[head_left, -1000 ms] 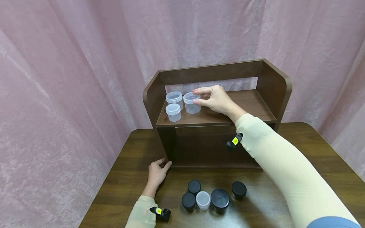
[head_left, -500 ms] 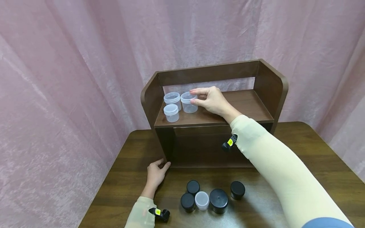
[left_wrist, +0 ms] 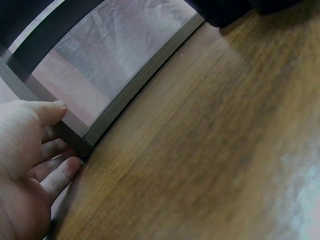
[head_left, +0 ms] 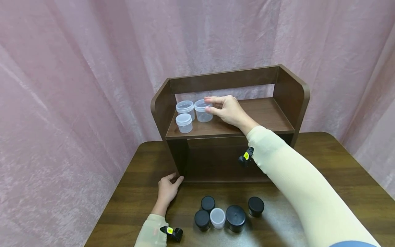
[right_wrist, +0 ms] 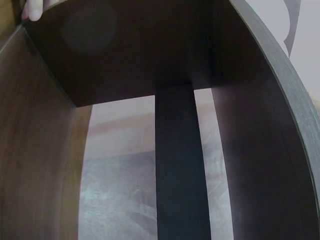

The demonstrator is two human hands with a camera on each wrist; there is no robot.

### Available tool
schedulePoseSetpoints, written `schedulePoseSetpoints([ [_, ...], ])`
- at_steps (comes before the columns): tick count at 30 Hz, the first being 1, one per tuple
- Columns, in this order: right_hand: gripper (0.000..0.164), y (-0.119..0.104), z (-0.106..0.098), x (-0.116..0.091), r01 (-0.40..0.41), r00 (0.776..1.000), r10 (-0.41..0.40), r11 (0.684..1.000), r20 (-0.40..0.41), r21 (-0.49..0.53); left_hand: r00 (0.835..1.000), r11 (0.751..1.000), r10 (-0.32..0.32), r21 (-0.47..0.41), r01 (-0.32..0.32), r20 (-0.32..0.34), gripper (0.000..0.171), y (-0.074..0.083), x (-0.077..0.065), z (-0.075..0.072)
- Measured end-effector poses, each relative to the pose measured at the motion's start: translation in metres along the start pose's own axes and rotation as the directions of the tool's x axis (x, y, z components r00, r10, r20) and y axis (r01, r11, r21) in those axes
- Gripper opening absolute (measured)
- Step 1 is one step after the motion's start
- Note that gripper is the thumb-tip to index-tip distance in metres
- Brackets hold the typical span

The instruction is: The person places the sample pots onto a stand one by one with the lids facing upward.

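"Three translucent plastic jars stand toward the left end of the upper board (head_left: 262, 107) of the bookshelf (head_left: 294, 99). Which one matters now?"

"The held jar (head_left: 200, 116), just right of the rear-left jar (head_left: 186, 115). Your right grip (head_left: 227, 109) pinches it at the rim, thumb in front, fingers behind, and its base looks seated on the board."

"So which step is in hand?"

"Most likely you're setting that jar in place, though lifting can't be ruled out. If you're placing it, the next move calls for you to spread thumb and fingers evenly, then draw back rightward without nudging its neighbour."

"And your left grip (head_left: 167, 188)?"

"You have it closed about the bottom front corner of the left side panel (head_left: 160, 109), low by the counter (head_left: 129, 180), probably bracing the bookshelf."

"What are the surfaces like?"

"The held jar is a squat, smooth cylinder, faintly milky, with a wider ringed rim; the small front jar (head_left: 184, 126) has a whiter cap. You're working against flat, dark brown boards with rounded upper corners. The counter shows streaky wood grain and a glossy patch. On it, nearer you, sit four black-lidded jars (head_left: 236, 216) and a white-lidded jar (head_left: 217, 217), all round-topped. Behind, a pink curtain (head_left: 92, 68) hangs in soft, crushed-velvet-like folds."
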State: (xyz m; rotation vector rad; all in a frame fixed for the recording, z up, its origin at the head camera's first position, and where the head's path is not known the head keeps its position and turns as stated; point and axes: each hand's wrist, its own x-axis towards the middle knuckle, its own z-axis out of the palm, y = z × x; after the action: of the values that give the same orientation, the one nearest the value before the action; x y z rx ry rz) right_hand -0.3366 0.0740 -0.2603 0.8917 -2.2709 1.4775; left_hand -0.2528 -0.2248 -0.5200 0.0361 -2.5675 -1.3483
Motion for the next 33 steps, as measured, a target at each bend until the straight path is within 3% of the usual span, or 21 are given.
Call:
schedulePoseSetpoints([
  [24, 0.037, -0.0007, 0.0062, 0.0027, -0.007, 1.000, 0.004, 0.995, -0.026, -0.103, 1.000, 1.000, -0.015, -0.011, 0.016, 0.005, 0.054, 0.0006, -0.0016, -0.0050],
  [33, 0.038, -0.0023, 0.0061, 0.0021, -0.010, 1.000, 0.008, 0.995, -0.022, -0.102, 1.000, 1.000, 0.008, -0.003, -0.008, -0.007, 0.053, -0.0011, -0.0015, -0.0042],
])
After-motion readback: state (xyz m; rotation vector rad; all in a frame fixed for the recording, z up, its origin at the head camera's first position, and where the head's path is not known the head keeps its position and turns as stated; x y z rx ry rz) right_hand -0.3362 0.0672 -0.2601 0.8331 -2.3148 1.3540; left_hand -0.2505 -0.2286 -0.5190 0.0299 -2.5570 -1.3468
